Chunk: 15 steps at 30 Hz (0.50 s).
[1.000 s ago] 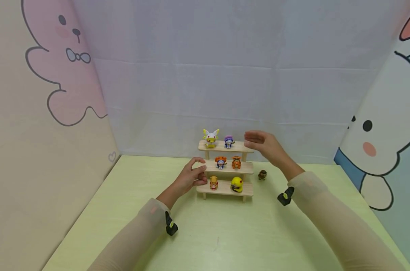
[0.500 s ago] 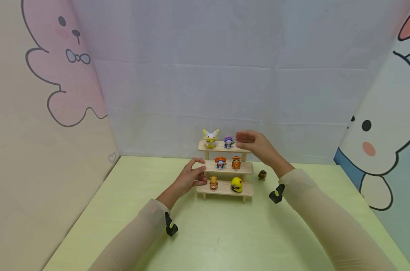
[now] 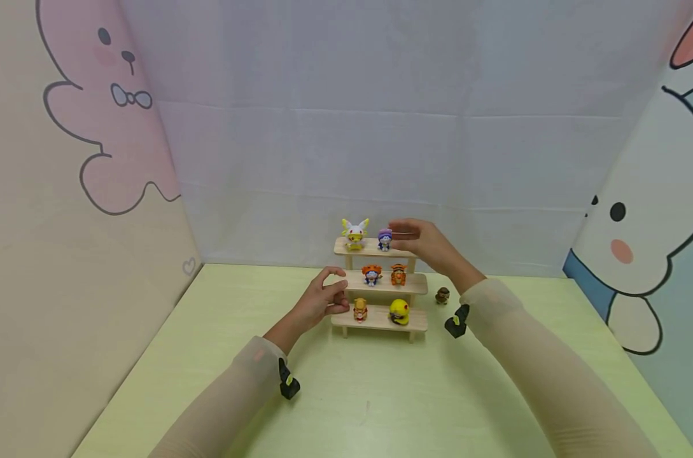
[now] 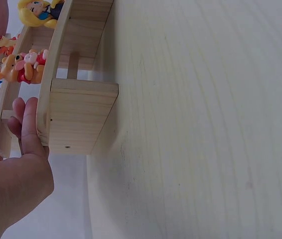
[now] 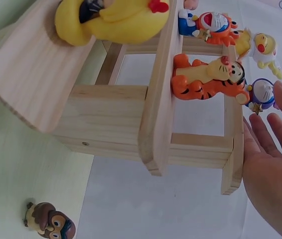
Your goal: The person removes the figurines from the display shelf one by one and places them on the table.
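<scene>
A three-tier wooden display shelf [image 3: 379, 322] stands on the table with small toy figures on its boards. My left hand [image 3: 319, 296] holds the shelf's left end, its fingers [image 4: 30, 127] between the lower and middle boards in the left wrist view. Up at the top board, my right hand [image 3: 429, 244] reaches in from the right. Its fingertips are right beside a figure in a purple hat [image 5: 262, 93], with the thumb close to the figure's head. A white figure with yellow-tipped ears [image 3: 355, 235] stands left of it.
The middle board bears an orange-hooded figure [image 3: 371, 275] and a striped tiger figure [image 3: 398, 275]. Below are a bear figure [image 3: 360, 309] and a yellow figure [image 3: 399, 312]. A brown figure with goggles [image 5: 50, 222] is on the table right of the shelf. Cloth [image 3: 323, 152] hangs behind.
My right hand has moved left along the top board, from its right end to the figure in the purple hat. The left hand has stayed at the shelf's left end.
</scene>
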Available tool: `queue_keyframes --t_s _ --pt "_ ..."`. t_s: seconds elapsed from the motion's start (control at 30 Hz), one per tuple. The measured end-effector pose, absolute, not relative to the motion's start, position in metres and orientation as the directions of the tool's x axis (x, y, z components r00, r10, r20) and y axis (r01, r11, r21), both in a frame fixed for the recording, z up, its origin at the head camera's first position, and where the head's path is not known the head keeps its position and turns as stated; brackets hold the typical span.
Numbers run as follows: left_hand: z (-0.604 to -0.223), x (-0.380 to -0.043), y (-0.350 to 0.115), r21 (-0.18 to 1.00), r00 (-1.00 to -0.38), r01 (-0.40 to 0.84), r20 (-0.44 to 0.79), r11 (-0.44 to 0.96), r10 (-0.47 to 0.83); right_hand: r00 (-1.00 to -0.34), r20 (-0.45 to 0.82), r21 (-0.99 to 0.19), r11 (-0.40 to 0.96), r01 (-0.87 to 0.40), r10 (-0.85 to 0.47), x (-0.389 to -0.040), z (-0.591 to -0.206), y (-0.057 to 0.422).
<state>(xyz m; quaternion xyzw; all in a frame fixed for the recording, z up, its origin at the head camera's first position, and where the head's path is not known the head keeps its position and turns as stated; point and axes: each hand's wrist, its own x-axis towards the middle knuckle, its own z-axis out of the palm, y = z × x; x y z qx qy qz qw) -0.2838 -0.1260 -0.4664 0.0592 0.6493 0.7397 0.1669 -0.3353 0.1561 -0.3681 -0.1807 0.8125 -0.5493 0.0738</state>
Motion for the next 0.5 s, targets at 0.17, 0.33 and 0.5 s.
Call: queue_keyframes --t_s 0.17,0.33,0.5 --pt "-0.466 -0.283 -0.125 0.98 -0.938 -0.174 -0.133 -0.101 0.32 -0.921 0.074 -0.919 0.333 -0.212 -0.382 -0.339 -0.368 0.15" --pt "-0.466 -0.283 -0.126 0.981 -0.939 -0.168 -0.129 -0.098 0.32 -0.917 0.081 -0.908 0.35 -0.229 -0.39 -0.342 -0.368 0.146" --pt "-0.467 -0.284 -0.126 0.981 -0.939 -0.169 -0.131 -0.096 0.317 -0.918 0.091 -0.902 0.358 -0.24 -0.387 -0.341 -0.365 0.142"
